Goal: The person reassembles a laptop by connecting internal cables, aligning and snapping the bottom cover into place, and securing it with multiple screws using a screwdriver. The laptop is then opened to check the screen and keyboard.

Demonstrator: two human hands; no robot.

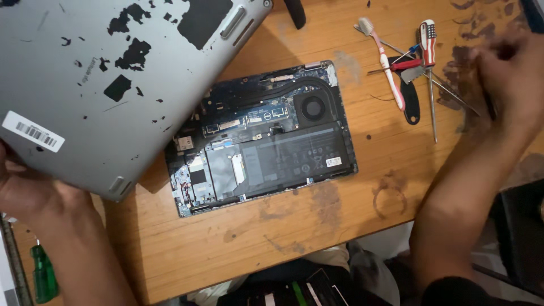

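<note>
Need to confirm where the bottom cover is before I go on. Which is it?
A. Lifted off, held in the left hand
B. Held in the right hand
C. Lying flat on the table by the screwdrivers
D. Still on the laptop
A: the left hand grips the grey cover by its edge, raised above the laptop, whose fan and battery are exposed.

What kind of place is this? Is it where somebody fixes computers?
Probably, yes: a small repair bench. An opened laptop lies on a stained wooden table with its insides showing, screwdrivers lie beside it, and the left hand holds the grey bottom cover.
</note>
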